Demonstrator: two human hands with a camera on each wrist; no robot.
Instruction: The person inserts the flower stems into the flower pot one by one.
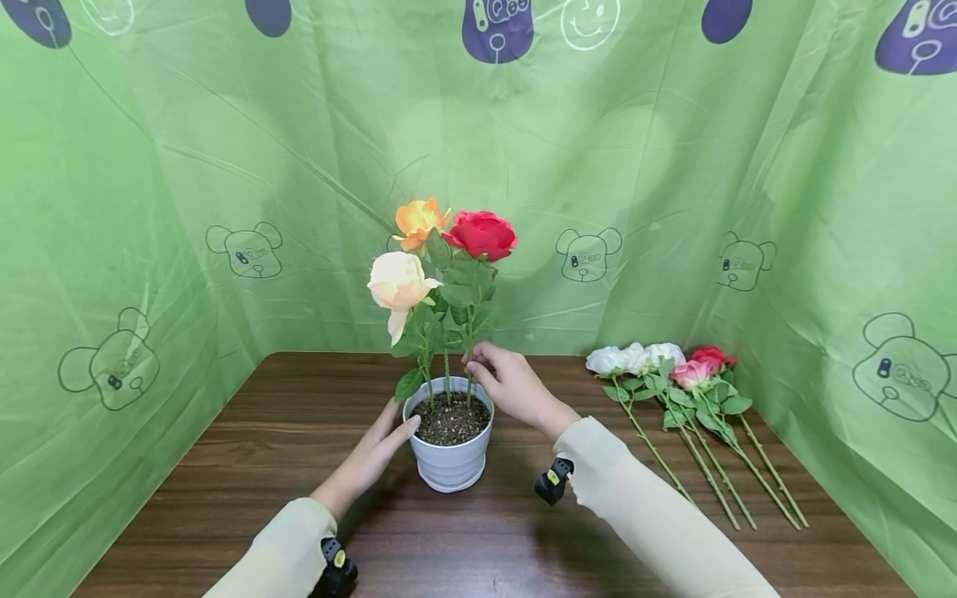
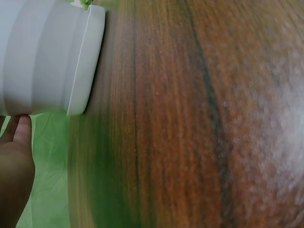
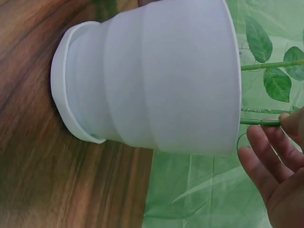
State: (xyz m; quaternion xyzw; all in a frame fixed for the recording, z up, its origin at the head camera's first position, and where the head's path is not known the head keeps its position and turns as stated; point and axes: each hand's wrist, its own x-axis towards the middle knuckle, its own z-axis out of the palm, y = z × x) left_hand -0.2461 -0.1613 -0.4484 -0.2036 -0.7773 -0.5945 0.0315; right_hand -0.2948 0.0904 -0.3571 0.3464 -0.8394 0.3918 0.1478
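Observation:
A white ribbed flower pot (image 1: 450, 463) filled with dark soil (image 1: 452, 423) stands on a saucer at the middle of the table. Three artificial roses rise upright from it: an orange rose (image 1: 420, 223), a cream rose (image 1: 399, 281) and a red rose (image 1: 482, 235). My left hand (image 1: 371, 455) holds the pot's left side, thumb at the rim; in the left wrist view its fingers touch the pot wall. With thumb and fingertips my right hand (image 1: 516, 386) pinches the red rose's green stem (image 3: 261, 122) just above the rim.
Several loose roses lie on the table's right side, with white blooms (image 1: 635, 359), a pink bloom (image 1: 694, 374) and a red bloom (image 1: 714, 357), stems toward the front. A green printed curtain (image 1: 336, 149) surrounds the brown wooden table (image 1: 247, 465) at back and sides.

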